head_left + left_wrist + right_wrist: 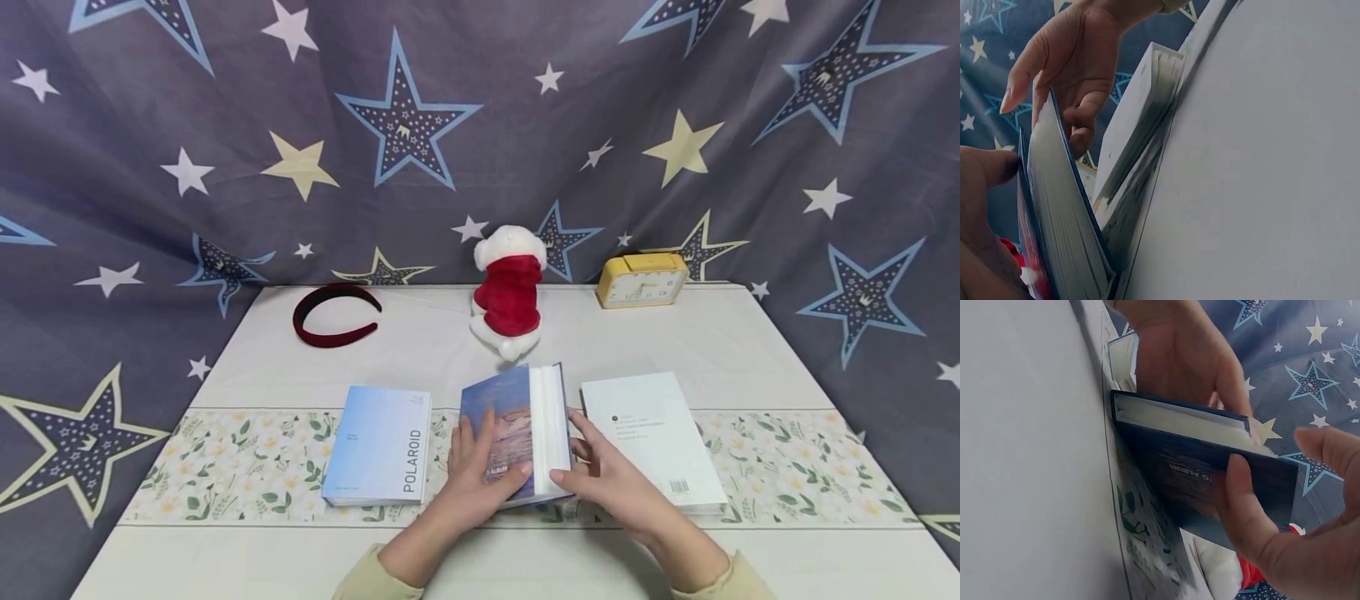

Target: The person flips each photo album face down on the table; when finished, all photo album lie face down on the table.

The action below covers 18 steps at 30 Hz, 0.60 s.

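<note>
A thick photo album with a blue and pink scenic cover stands tilted in the middle of the table, its white page edges facing up. My left hand holds it from the left, fingers spread over the cover and thumb near the pages. From the other side my right hand grips it, thumb by the page edges and fingers at the far cover. Blue boards enclose the pages in the left wrist view. Fingers touch a cover in the right wrist view.
A light-blue POLAROID album lies to the left and a white book to the right. Behind are a dark red headband, a white plush toy in red and a yellow clock. Starry fabric hangs behind the table.
</note>
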Tool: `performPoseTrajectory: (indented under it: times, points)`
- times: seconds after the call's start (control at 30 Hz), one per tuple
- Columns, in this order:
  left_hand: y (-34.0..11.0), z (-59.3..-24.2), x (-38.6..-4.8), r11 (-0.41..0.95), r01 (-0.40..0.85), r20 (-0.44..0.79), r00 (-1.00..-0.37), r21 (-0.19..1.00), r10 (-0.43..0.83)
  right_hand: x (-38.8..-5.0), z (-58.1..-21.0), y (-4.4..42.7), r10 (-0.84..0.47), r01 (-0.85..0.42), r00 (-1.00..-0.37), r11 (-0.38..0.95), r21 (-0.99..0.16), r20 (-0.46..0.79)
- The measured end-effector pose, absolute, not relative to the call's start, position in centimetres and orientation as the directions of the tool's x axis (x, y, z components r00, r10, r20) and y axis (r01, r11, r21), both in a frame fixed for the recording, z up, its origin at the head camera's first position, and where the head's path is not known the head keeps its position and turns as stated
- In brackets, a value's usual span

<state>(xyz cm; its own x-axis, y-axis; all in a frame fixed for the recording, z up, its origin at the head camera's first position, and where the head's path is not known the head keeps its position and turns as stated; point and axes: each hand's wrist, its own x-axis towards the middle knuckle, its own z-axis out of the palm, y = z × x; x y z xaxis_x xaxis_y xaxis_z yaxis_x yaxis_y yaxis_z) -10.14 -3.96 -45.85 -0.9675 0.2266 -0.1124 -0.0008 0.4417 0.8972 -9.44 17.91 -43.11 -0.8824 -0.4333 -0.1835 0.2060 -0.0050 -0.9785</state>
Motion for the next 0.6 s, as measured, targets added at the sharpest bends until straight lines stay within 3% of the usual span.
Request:
performPoseTrajectory:
  times: [0.27,0.6]
  points:
    - [-3.5,-45.2,-10.0,0.44,-0.013,-0.132,-0.962,0.898,0.24,-9.5,-43.1,17.6,-0.482,0.174,-0.864,-0.018,-0.985,-0.144]
    - [-3.4,-44.5,-10.0,0.354,-0.03,-0.152,-0.935,0.935,0.321,-9.6,-43.0,17.3,-0.523,-0.06,-0.852,0.039,-0.997,0.031]
